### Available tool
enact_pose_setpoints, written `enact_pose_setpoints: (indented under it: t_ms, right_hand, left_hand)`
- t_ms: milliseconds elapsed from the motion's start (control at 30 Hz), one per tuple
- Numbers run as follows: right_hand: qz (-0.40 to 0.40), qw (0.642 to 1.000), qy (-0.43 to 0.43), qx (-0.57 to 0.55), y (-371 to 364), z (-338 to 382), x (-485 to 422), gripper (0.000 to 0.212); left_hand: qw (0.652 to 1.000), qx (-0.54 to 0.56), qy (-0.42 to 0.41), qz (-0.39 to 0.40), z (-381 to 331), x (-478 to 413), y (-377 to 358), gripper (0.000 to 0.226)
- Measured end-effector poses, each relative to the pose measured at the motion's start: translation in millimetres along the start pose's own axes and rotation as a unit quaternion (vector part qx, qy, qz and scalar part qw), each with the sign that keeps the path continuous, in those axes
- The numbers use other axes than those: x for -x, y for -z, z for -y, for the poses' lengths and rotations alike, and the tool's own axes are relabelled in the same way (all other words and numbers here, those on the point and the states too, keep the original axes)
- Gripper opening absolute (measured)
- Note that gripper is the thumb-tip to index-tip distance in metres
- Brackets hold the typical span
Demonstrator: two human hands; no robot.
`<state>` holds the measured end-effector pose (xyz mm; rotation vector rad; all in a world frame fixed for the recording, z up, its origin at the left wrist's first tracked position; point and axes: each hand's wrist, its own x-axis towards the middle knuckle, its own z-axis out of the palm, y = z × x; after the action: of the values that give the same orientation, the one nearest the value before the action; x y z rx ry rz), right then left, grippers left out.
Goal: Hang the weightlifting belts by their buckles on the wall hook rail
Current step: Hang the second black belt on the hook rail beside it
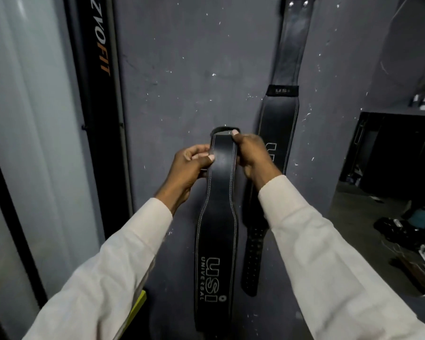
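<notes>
Both hands are gripping the upper end of a black leather weightlifting belt [219,229] in front of a dark grey wall [182,69]. Left hand [192,163] is pinching the belt's left edge, thumb lying on the stitched face and fingers curling behind. Right hand [253,153] is wrapping the right edge, its thumb pressing near the top corner. Above the thumbs a dark rounded loop [225,130] is showing, too blurred to tell whether it is the buckle. The belt is dangling straight down between the pale sleeves [317,241], its white "USI UNIVERSAL" lettering facing out.

A second black belt [280,111] is hanging flat against the wall near its right edge, its top running out of view and its perforated tail pointing down just right of the held belt. A black upright panel [101,69] with orange lettering is standing along the wall's left edge.
</notes>
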<state>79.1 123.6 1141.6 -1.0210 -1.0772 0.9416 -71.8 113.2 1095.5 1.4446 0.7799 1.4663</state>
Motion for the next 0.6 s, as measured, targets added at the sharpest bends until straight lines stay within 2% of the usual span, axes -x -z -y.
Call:
enact_pose_setpoints:
  t_ms: [33,167,300,400,467,533,600]
  right_hand:
    - [-0.004,1.0,0.01,0.021,-1.0,-1.7,-1.0,0.015]
    - [0.031,0.996,0.07,0.043,-6.5,-14.1,16.3,0.026]
    - [0.1,0.989,0.077,0.08,-2.1,-14.6,37.1,0.03]
    - [0.101,0.991,0.036,0.083,2.9,-8.1,42.6,0.019]
    - [0.082,0.994,0.025,0.069,-0.7,-1.2,41.1,0.026]
    - [0.051,0.995,0.04,0.075,-7.1,4.7,35.3,0.036]
    - [0.036,0.994,0.074,0.075,-12.3,7.1,27.8,0.036]
  left_hand:
    - [1.0,0.002,0.012,0.002,-2.2,-1.4,1.6,0.012]
    - [0.996,0.047,0.067,-0.042,-19.3,-26.4,8.9,0.031]
    - [0.986,0.101,0.09,-0.093,-23.8,-35.7,11.1,0.016]
    - [0.991,0.095,0.059,-0.079,-20.9,-35.2,11.2,0.006]
    - [0.995,0.058,0.022,-0.075,-19.9,-30.6,7.9,0.005]
    - [0.997,0.036,-0.007,-0.075,-16.0,-25.6,4.1,0.013]
    - [0.997,0.019,-0.032,-0.065,-11.2,-22.5,3.4,0.03]
